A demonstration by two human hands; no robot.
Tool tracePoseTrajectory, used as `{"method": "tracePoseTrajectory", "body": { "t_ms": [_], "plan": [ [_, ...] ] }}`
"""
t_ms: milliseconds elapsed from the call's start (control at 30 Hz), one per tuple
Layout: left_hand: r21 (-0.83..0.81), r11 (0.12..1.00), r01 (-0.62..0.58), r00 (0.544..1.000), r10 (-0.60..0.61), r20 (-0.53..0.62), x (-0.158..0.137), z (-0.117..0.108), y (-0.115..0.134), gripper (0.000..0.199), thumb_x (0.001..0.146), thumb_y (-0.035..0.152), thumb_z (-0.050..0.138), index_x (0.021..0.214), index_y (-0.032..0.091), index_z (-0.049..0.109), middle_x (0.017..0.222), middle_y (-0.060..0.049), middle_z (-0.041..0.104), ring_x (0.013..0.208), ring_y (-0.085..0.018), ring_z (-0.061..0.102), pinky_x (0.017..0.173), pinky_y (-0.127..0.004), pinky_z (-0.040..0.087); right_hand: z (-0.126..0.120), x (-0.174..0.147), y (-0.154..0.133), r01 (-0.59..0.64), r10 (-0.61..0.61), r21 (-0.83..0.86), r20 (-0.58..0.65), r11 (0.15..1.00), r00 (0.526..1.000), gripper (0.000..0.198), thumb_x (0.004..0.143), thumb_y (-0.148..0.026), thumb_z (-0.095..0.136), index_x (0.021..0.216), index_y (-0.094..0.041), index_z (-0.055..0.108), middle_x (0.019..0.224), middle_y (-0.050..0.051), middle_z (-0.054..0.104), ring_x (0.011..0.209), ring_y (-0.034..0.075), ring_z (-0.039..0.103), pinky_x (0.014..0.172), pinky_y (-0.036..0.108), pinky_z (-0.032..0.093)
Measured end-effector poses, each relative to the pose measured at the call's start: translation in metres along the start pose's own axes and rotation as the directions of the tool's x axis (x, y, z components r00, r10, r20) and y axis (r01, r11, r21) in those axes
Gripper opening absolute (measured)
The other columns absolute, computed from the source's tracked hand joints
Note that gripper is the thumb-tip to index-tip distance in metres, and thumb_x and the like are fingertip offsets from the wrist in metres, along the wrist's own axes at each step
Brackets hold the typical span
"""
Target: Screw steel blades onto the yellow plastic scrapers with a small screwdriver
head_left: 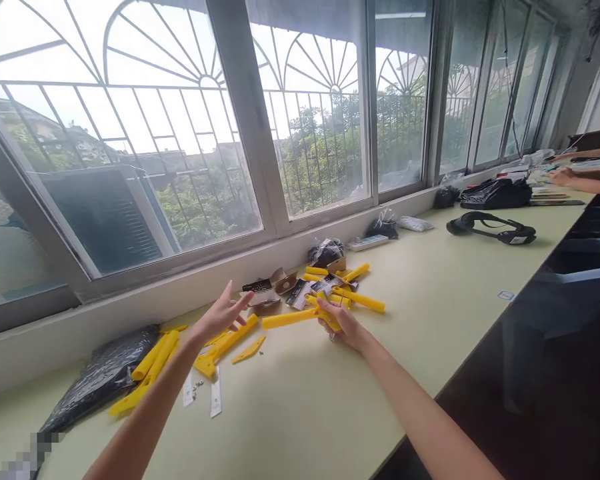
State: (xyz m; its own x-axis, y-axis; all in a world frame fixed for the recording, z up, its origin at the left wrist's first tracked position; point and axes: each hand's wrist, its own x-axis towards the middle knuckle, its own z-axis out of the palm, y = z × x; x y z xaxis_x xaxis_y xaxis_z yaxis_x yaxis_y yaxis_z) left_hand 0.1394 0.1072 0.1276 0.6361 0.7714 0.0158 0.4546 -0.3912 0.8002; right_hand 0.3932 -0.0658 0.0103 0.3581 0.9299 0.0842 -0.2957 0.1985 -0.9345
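Note:
My right hand (347,325) is closed around the wide head of a yellow scraper (289,319), whose round handle points left. My left hand (220,317) hovers with fingers spread, holding nothing, above another yellow scraper (237,339) on the table. Beside that one lies a loose yellow wedge-shaped plate (250,349). Flat metal blades (216,398) and several small nuts or screws (196,388) rest closer to me. Behind my right hand, more yellow scrapers (363,300) are heaped among printed cards (298,293) and an opened small carton (283,283).
A black plastic bag (105,367) with yellow scrapers (155,363) lies at left. Along the window stand a dark bundle (326,252) and a white packet (415,223). Black headgear with a strap (490,228) sits at right. Another person's hands (565,177) are at the far end.

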Motion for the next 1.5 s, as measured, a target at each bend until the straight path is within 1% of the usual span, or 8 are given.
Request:
{"method": "tracePoseTrajectory", "body": {
  "t_ms": [200, 467, 733, 867, 1033, 1167, 1333, 1500],
  "plan": [
    [0.111, 0.969, -0.219, 0.976, 0.218, 0.017, -0.061, 0.043, -0.020, 0.060, 0.092, 0.068, 0.047, 0.122, 0.019, 0.064, 0.101, -0.010, 0.075, 0.086, -0.023, 0.070, 0.070, -0.031, 0.054, 0.023, -0.013, -0.002, -0.082, 0.081, 0.000, 0.154, 0.997, 0.985, 0.041, 0.079, -0.056, 0.074, 0.079, -0.018, 0.058, 0.066, -0.002, 0.054, 0.051, 0.008, 0.037, 0.044, 0.023, 0.020],
    [-0.442, 0.880, 0.175, 0.897, 0.043, 0.440, -0.138, 0.072, -0.033, 0.056, 0.094, 0.059, 0.055, 0.136, 0.023, 0.048, 0.098, -0.009, 0.073, 0.069, -0.018, 0.069, 0.066, -0.031, 0.054, 0.089, -0.038, 0.023, -0.342, 0.330, -0.095, 0.582, 0.935, 0.743, 0.043, 0.075, -0.053, 0.079, 0.080, -0.014, 0.064, 0.071, 0.001, 0.061, 0.051, 0.006, 0.044, 0.047, 0.021, 0.026],
    [-0.732, 0.661, 0.166, 0.983, -0.048, 0.179, -0.145, 0.094, -0.079, 0.051, 0.084, 0.048, 0.070, 0.121, 0.023, 0.045, 0.080, 0.000, 0.064, 0.041, -0.006, 0.046, 0.032, -0.014, 0.027, 0.092, -0.028, 0.050, -0.195, 0.181, 0.021, 0.275, 0.981, 0.944, 0.046, 0.079, -0.037, 0.074, 0.119, -0.017, 0.063, 0.089, 0.004, 0.069, 0.061, 0.009, 0.056, 0.058, 0.022, 0.044],
    [-0.774, 0.616, 0.147, 0.989, -0.070, 0.132, -0.155, 0.088, -0.080, 0.038, 0.081, 0.034, 0.074, 0.105, 0.022, 0.047, 0.090, 0.000, 0.060, 0.055, -0.005, 0.052, 0.038, -0.013, 0.032, 0.087, -0.031, 0.053, 0.084, -0.026, -0.333, 0.173, 0.939, 0.985, 0.062, 0.096, -0.058, 0.048, 0.145, -0.020, 0.046, 0.065, -0.002, 0.059, 0.054, 0.015, 0.054, 0.055, 0.027, 0.045],
    [-0.792, 0.586, 0.169, 0.985, -0.114, 0.126, -0.162, 0.089, -0.074, 0.036, 0.079, 0.030, 0.072, 0.104, 0.022, 0.047, 0.092, 0.001, 0.056, 0.057, -0.005, 0.048, 0.040, -0.014, 0.033, 0.089, -0.039, 0.062, 0.277, -0.244, -0.702, 0.149, 0.656, 0.958, 0.047, 0.089, -0.050, 0.059, 0.116, -0.013, 0.069, 0.074, 0.004, 0.063, 0.069, 0.019, 0.058, 0.068, 0.032, 0.048],
    [-0.817, 0.562, 0.125, 0.989, -0.131, 0.061, -0.161, 0.087, -0.075, 0.041, 0.075, 0.028, 0.074, 0.105, 0.022, 0.047, 0.092, 0.000, 0.057, 0.056, -0.005, 0.048, 0.039, -0.014, 0.031, 0.086, -0.027, 0.061, 0.307, -0.171, -0.628, 0.269, 0.715, 0.948, 0.043, 0.094, -0.045, 0.050, 0.119, -0.015, 0.069, 0.091, 0.008, 0.071, 0.078, 0.020, 0.063, 0.074, 0.032, 0.050],
    [-0.876, 0.465, 0.128, 0.988, -0.139, 0.071, -0.160, 0.078, -0.075, 0.051, 0.085, 0.045, 0.069, 0.128, 0.030, 0.046, 0.089, 0.002, 0.054, 0.049, -0.004, 0.041, 0.039, -0.014, 0.028, 0.110, 0.005, 0.039, 0.458, -0.396, -0.680, 0.259, 0.573, 0.881, 0.050, 0.100, -0.051, 0.043, 0.132, -0.019, 0.063, 0.071, 0.002, 0.061, 0.061, 0.018, 0.052, 0.063, 0.029, 0.042],
    [-0.952, 0.267, 0.152, 0.988, -0.048, 0.145, -0.156, 0.071, -0.074, 0.053, 0.092, 0.051, 0.060, 0.138, 0.029, 0.046, 0.090, -0.003, 0.056, 0.056, -0.007, 0.048, 0.043, -0.014, 0.035, 0.131, 0.005, 0.042, 0.415, -0.423, -0.577, 0.130, 0.703, 0.897, 0.053, 0.100, -0.057, 0.039, 0.122, -0.017, 0.065, 0.065, 0.001, 0.057, 0.058, 0.018, 0.050, 0.055, 0.028, 0.039]
  ]
}}
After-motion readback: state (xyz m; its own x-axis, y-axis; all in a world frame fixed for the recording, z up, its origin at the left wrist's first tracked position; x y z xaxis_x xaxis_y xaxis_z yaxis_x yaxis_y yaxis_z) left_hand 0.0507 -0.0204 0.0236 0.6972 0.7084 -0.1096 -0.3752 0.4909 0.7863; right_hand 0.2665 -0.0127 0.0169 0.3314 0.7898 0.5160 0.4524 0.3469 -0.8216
